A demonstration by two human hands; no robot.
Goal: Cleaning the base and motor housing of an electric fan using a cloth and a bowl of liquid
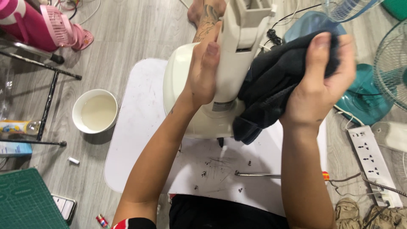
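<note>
A cream plastic fan stand [239, 38] rises from its round base [178, 85], which rests on a white board [140, 127]. My left hand [203, 74] grips the left side of the stand's column. My right hand [318, 89] holds a dark blue cloth [271, 91] bunched against the column's right side. Several small screws [203, 173] and a screwdriver [258, 174] lie on the board in front of the base.
A white bowl of cloudy liquid [94, 111] sits on the floor at left. A power strip [373, 163], teal fan bases [364, 97] and a fan grille [392, 63] crowd the right. A green cutting mat [27, 201] lies at lower left, a pink fan [40, 23] at upper left.
</note>
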